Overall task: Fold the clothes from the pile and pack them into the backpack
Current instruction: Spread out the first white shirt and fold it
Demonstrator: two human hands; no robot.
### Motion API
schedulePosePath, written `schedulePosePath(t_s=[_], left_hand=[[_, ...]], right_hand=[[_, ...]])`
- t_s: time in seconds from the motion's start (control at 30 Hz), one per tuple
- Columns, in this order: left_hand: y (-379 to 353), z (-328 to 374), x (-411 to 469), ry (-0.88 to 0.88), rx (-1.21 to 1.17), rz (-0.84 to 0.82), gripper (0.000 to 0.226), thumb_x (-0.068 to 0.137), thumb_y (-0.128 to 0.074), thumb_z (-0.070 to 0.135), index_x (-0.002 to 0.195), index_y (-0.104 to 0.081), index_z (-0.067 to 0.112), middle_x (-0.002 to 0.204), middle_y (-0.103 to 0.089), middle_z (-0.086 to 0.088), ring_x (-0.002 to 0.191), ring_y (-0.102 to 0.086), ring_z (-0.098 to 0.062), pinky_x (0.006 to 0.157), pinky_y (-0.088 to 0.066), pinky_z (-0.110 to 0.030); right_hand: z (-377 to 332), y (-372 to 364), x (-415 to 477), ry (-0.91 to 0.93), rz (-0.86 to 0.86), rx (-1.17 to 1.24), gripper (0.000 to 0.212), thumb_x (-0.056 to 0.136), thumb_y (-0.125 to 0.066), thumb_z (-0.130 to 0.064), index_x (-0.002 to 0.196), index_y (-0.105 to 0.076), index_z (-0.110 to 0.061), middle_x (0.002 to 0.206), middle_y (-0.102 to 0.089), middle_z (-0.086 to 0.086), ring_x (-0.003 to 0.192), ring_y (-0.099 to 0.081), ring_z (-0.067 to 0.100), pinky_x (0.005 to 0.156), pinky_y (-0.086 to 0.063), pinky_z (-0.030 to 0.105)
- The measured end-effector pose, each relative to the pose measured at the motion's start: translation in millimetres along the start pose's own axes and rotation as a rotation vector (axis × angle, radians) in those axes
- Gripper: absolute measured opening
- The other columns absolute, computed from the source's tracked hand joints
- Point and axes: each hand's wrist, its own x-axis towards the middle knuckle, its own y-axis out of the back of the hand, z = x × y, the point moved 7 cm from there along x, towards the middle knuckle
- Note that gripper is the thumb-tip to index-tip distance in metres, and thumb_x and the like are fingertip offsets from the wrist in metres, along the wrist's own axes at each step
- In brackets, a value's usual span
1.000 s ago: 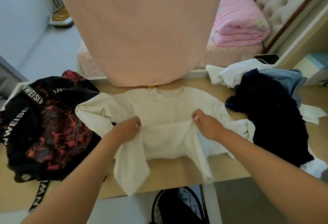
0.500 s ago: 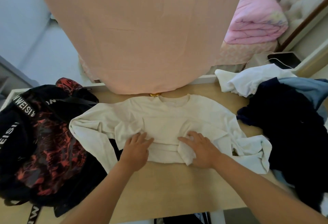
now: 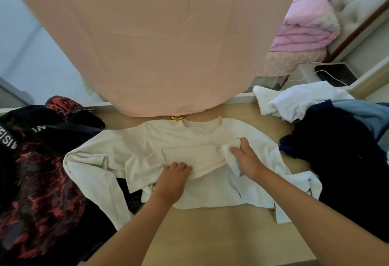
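Cream shirt (image 3: 189, 139) lay flat mid-surface, collar toward the far edge, hem toward the person. Its lower part was doubled up into a band across the chest.

On the near edge of that band sat the left hand (image 3: 174, 174), fingers curled down into the cloth and gripping the fold. Just to its right, the right hand (image 3: 245, 158) pinched a bunched wad of the same shirt between thumb and fingers. Whether that wad was sleeve or body cloth could not be told.

One sleeve ran out leftward and bent back toward the person, draped over the edge of the backpack (image 3: 37, 171). The backpack, black and red, slumped at the left end of the surface (image 3: 210, 236). The other sleeve end lay crumpled at the right, touching the pile.

The pile: a navy garment (image 3: 336, 160) nearest the shirt, a white garment (image 3: 294, 101) at its far side and a blue garment (image 3: 362, 114) behind.

Open room: a broad bare strip of wood between the hem and the near edge. A small wedge of bare wood lay between the shirt's shoulder and the navy garment. Beyond the collar there was only a narrow strip, closed off by a hanging pink cloth (image 3: 157, 44) whose lower edge reached the far edge of the surface. A small gold object (image 3: 177, 117) showed just under that cloth, close to the collar.
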Motion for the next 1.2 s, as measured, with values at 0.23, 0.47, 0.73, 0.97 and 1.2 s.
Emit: schedulePosePath(t_s=[0.23, 0.47, 0.73, 0.97, 1.2], left_hand=[[87, -36, 62, 0.259, -0.031, 0.213, 0.044, 0.085, -0.044, 0.003, 0.125, -0.052, 0.019, 0.11, -0.06, -0.003, 0.099, -0.059, -0.027, 0.083, -0.042, -0.038], [126, -22, 99, 0.112, 0.184, 0.471, 0.051, 0.075, -0.04, 0.001, 0.122, -0.058, 0.011, 0.115, -0.058, -0.013, 0.102, -0.052, -0.036, 0.096, -0.038, -0.047], [-31, 29, 23, -0.046, -0.118, -0.091, 0.067, 0.083, -0.055, 0.046, 0.145, -0.037, 0.03, 0.157, -0.033, -0.004, 0.143, -0.034, -0.033, 0.108, -0.036, -0.05], [-44, 54, -16, -0.177, -0.039, -0.081, 0.064, 0.073, -0.05, 0.07, 0.129, -0.057, 0.04, 0.147, -0.048, -0.002, 0.131, -0.049, -0.033, 0.096, -0.049, -0.049], [-29, 58, -32, -0.238, -0.221, 0.095, 0.02, 0.079, -0.05, 0.034, 0.077, -0.068, 0.025, 0.107, -0.071, 0.004, 0.1, -0.068, -0.022, 0.068, -0.057, -0.024]], right_hand=[[-20, 21, 34, 0.046, 0.073, -0.251, 0.066, 0.081, -0.068, -0.004, 0.129, -0.026, -0.022, 0.11, -0.049, 0.0, 0.101, -0.056, 0.022, 0.071, -0.05, 0.031], [-13, 75, 56, -0.065, 0.455, -0.186, 0.074, 0.088, -0.064, -0.01, 0.15, -0.025, -0.015, 0.146, -0.035, 0.009, 0.126, -0.045, 0.028, 0.1, -0.044, 0.04], [71, 69, -8, -0.283, 0.331, -0.354, 0.04, 0.088, -0.059, -0.024, 0.125, -0.05, -0.011, 0.113, -0.059, 0.004, 0.095, -0.057, 0.023, 0.073, -0.046, 0.034], [93, 52, -54, -0.361, 0.396, -0.347, 0.04, 0.099, -0.047, -0.04, 0.122, -0.055, -0.008, 0.117, -0.062, 0.011, 0.106, -0.059, 0.033, 0.081, -0.047, 0.038], [68, 101, -66, -0.194, 0.518, -0.683, 0.023, 0.104, -0.041, -0.031, 0.116, -0.046, -0.011, 0.093, -0.068, 0.011, 0.084, -0.064, 0.031, 0.061, -0.043, 0.036]])
